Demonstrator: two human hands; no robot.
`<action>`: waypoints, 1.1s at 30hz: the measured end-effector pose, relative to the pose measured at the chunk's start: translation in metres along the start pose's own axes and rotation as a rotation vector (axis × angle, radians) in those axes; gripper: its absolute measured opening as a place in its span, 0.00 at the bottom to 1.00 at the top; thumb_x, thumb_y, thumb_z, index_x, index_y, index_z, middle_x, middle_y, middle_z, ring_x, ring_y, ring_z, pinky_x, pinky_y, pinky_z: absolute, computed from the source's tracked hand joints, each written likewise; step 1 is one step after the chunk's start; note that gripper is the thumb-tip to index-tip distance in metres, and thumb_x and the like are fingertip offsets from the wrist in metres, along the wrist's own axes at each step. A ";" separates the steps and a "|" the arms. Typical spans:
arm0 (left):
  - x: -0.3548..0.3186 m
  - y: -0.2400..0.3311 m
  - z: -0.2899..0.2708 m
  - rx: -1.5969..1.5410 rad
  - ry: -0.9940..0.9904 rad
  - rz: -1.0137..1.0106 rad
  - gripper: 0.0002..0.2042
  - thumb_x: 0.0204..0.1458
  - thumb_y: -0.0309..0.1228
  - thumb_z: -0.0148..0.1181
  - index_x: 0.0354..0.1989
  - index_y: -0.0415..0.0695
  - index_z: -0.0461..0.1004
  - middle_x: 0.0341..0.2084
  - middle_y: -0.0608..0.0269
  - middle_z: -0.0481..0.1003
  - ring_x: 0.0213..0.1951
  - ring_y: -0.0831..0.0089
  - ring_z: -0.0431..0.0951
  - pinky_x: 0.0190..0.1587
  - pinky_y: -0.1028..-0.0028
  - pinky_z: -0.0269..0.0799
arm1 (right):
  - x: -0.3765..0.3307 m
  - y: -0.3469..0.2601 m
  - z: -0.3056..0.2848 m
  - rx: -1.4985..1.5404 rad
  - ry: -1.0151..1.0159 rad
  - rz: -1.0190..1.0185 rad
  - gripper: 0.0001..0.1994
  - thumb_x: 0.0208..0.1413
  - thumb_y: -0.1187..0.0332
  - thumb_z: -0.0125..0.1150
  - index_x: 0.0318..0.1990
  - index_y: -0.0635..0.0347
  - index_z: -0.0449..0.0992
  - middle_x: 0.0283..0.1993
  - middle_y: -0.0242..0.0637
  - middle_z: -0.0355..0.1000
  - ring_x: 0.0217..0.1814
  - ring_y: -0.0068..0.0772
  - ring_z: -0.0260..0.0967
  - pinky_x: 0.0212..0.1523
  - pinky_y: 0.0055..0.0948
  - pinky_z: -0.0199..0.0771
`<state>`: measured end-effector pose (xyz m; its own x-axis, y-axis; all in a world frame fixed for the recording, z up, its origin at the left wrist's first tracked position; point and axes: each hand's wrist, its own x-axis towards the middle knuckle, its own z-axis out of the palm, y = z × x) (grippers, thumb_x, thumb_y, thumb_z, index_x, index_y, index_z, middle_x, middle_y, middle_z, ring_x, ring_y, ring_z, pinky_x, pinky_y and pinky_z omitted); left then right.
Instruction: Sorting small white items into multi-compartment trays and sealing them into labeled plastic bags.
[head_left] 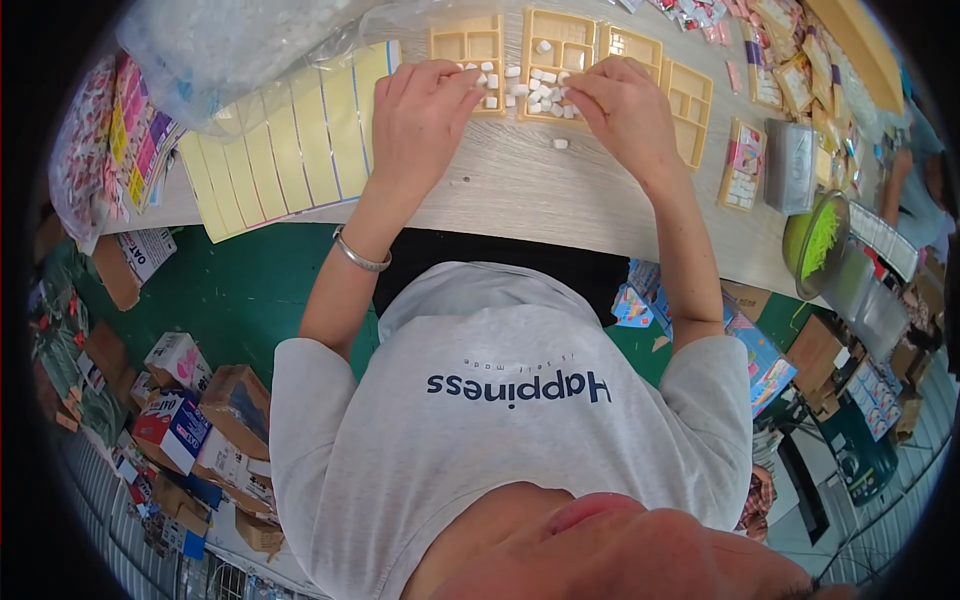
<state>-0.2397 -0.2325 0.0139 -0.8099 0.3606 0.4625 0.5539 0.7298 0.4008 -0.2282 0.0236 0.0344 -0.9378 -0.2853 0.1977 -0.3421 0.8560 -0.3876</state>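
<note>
Small white block-shaped pieces (545, 95): main cluster in the near part of the middle cream plastic compartment tray (577, 28); one apart in a farther compartment; several in the near part of the left cream plastic compartment tray (450, 46); a few in the space between these two trays; one stray on the pale wood-grain tabletop (520, 185), just nearer the person than the middle tray.

Left grip (430, 95): bare hand over the left tray, fingers bent, tips beside its pieces. Whether anything is pinched, cannot tell.

Right grip (620, 105): bare hand at the right edge of the cluster, thumb and forefinger drawn close together. Whether a piece sits between them, cannot tell.

Two further cream plastic compartment trays (688, 128), right of the middle one, partly behind the right hand: no white pieces seen in their visible compartments.

Yellow sheet with dark lines (290, 140): left of the trays, partly under a clear plastic bag (225, 60).

Handling notes, by judgement: the work appears to be sorting pieces into compartments. Best pinched singly by the sides, lowered inside the walls and released low. Steadying the light-looking tray should limit sliding; the stray and in-between pieces merit gathering, lest a sleeve or wrist sweep them off.
</note>
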 end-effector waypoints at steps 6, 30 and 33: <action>0.012 0.025 0.030 -0.071 -0.045 0.090 0.08 0.48 0.29 0.64 0.37 0.51 0.84 0.34 0.69 0.78 0.41 0.68 0.77 0.48 0.66 0.65 | 0.041 0.009 0.017 0.054 0.187 -0.094 0.06 0.54 0.68 0.70 0.39 0.54 0.86 0.32 0.32 0.76 0.35 0.38 0.74 0.36 0.35 0.76; 0.034 0.032 0.027 -0.025 0.042 0.057 0.02 0.50 0.34 0.67 0.31 0.53 0.83 0.29 0.75 0.78 0.40 0.71 0.76 0.52 0.62 0.60 | -0.059 -0.032 0.002 0.107 0.072 0.040 0.14 0.49 0.70 0.75 0.44 0.56 0.83 0.36 0.36 0.77 0.36 0.41 0.77 0.35 0.34 0.79; 0.036 0.047 0.038 -0.114 -0.016 0.141 0.03 0.49 0.35 0.68 0.32 0.54 0.83 0.29 0.76 0.78 0.39 0.72 0.76 0.52 0.62 0.60 | -0.068 -0.034 0.023 0.099 0.087 0.041 0.13 0.48 0.71 0.75 0.44 0.56 0.83 0.36 0.36 0.77 0.35 0.40 0.77 0.35 0.34 0.78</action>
<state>-0.2500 -0.1632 0.0195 -0.7251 0.4647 0.5082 0.6798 0.6010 0.4203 -0.1544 0.0038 0.0140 -0.9441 -0.2083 0.2555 -0.3113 0.8181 -0.4835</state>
